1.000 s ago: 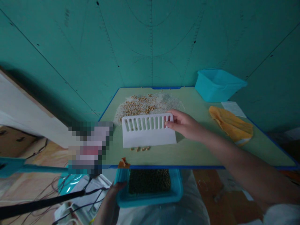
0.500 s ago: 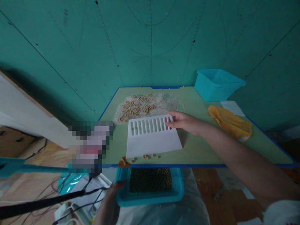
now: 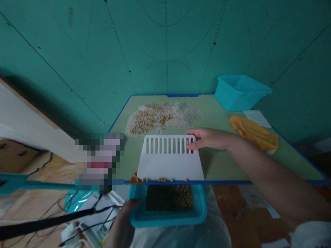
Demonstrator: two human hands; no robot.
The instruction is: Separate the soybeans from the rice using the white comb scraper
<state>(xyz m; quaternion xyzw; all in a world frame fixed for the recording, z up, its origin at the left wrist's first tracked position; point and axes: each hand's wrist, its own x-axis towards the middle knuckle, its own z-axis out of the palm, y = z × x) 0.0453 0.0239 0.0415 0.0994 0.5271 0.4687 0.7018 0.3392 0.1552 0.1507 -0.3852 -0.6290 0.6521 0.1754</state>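
My right hand (image 3: 207,138) grips the slotted top edge of a white plastic scraper (image 3: 169,162), whose lower edge rests at the near edge of the green table (image 3: 222,165). Several loose beans (image 3: 164,179) lie in a row along that edge. My left hand (image 3: 123,220) holds a teal tray (image 3: 168,217) just below the table edge; the tray holds dark beans (image 3: 169,198). A pile of beans mixed with rice (image 3: 160,117) lies at the far part of the table.
A teal bin (image 3: 239,91) stands at the far right corner, with an orange cloth (image 3: 254,132) and a white paper (image 3: 254,117) near it. A small orange scrap (image 3: 134,178) sits at the near edge. Cables and a dark rod (image 3: 46,224) lie lower left.
The scraper has been pulled toward me, pushing the loose beans from mid-table to the near edge above the tray. The tray has shifted slightly right.
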